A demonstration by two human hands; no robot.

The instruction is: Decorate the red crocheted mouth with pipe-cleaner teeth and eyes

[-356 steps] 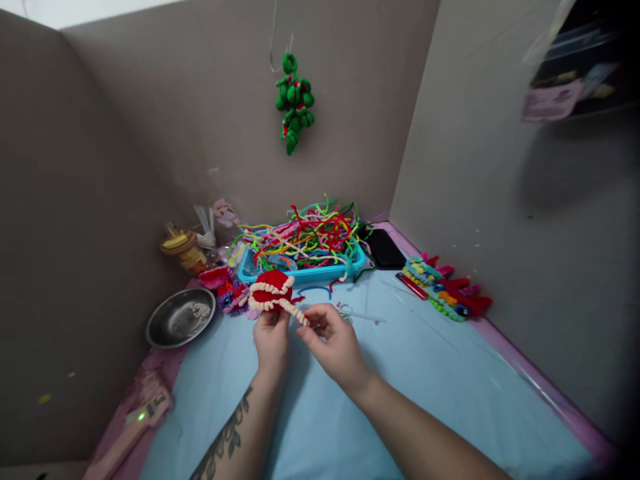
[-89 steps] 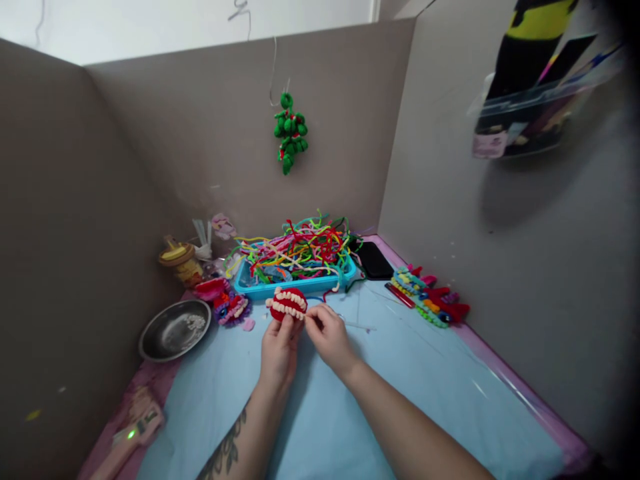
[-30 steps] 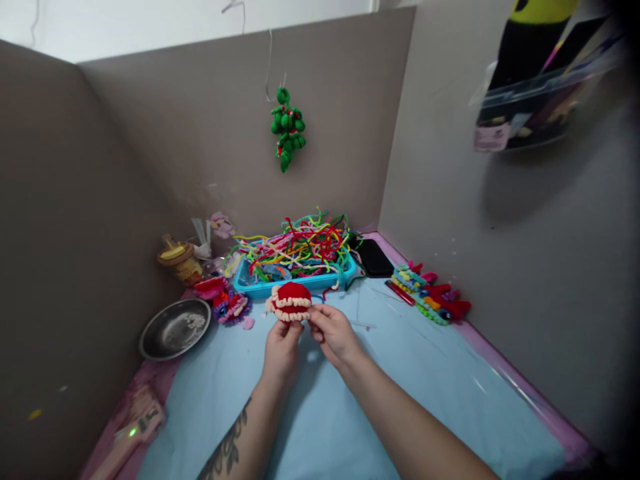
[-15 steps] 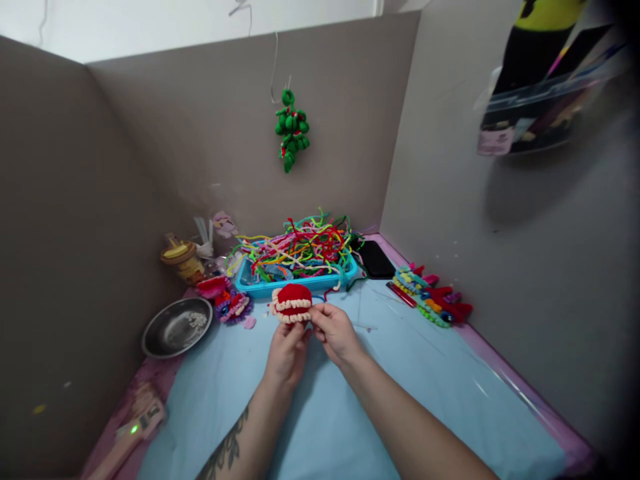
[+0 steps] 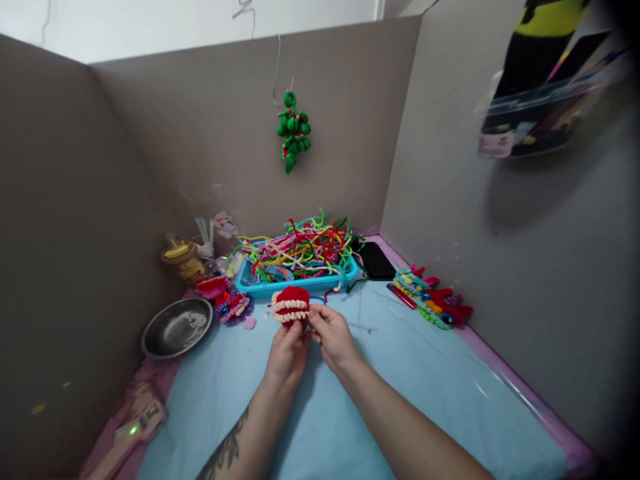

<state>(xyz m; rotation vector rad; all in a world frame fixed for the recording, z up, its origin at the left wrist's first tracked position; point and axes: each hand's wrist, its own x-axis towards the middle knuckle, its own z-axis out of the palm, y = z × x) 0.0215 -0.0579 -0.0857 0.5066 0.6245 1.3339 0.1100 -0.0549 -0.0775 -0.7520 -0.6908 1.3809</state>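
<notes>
Red piece sitting above the left grip, its right end meeting the right fingertips.
In the head view, I'm seeing the red fabric piece [image 5: 295,295] lying just above the left hand [image 5: 285,357], whose grip is closing narrowly around its lower side. The cream frills [image 5: 291,316] are running crosswise, their long axis pointing toward the right hand [image 5: 336,339]. That hand is pinching at their right end, so it is sitting nearest there; I'm not able to tell whether it is holding frill or red edge. The piece is hanging over the blue surface [image 5: 425,387], nearer me than the tray [image 5: 280,289].
</notes>
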